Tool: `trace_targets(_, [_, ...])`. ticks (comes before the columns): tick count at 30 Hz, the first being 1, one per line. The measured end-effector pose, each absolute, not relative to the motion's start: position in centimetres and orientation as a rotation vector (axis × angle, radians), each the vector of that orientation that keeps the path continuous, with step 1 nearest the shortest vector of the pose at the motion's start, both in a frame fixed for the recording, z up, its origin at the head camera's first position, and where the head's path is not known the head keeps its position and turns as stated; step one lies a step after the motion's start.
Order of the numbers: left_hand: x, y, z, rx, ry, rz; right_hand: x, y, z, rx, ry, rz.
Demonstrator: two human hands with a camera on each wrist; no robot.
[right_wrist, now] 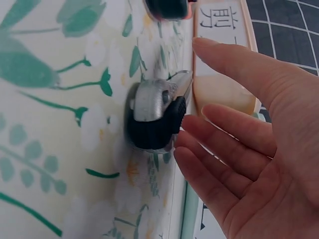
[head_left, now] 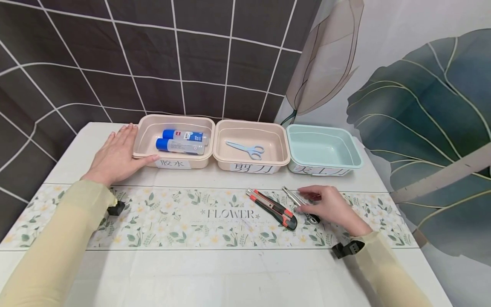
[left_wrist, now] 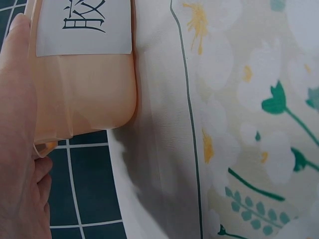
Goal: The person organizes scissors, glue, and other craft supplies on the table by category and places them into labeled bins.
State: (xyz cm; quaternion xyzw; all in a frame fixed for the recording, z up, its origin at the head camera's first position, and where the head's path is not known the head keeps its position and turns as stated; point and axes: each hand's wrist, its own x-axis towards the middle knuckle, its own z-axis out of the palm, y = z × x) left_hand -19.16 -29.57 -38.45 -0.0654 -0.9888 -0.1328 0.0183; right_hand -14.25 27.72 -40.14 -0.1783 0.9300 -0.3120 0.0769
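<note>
My left hand (head_left: 116,157) rests against the left end of a pink plastic box (head_left: 140,138), its fingers extended along the side and its thumb at the front rim. Inside lie two blue-capped glue bottles (head_left: 180,146). My right hand (head_left: 330,207) hovers beside a silver-and-black utility knife (head_left: 293,197) on the table. In the right wrist view, the fingers spread loosely next to the end of that silver knife (right_wrist: 152,112), with a gap between thumb and fingers. A red-and-black utility knife (head_left: 273,209) lies just to its left.
A second pink box (head_left: 280,147) holds light blue scissors (head_left: 251,150). Beside it stands a mint-green box (head_left: 326,149). All three boxes carry labels in front and stand in a row along the table's back, before a dark grid-patterned backdrop (head_left: 153,55). A floral strip (head_left: 172,217) crosses the table.
</note>
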Motion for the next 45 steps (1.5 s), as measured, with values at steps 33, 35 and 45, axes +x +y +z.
trace_targets(33, [-19.25, -29.53, -38.47, -0.193, -3.087, -0.414, -14.36, 26.95, -41.01, -0.545, 2.817, -0.863])
trace_targets(35, [-19.28, -29.56, -38.49, -0.192, -3.092, -0.41, -14.38, 26.94, -41.0, -0.548, 2.817, -0.864])
trace_targets(45, [-19.27, -29.52, -38.32, -0.199, -3.092, -0.402, -14.45, 26.81, -40.9, -0.561, 2.816, -0.866])
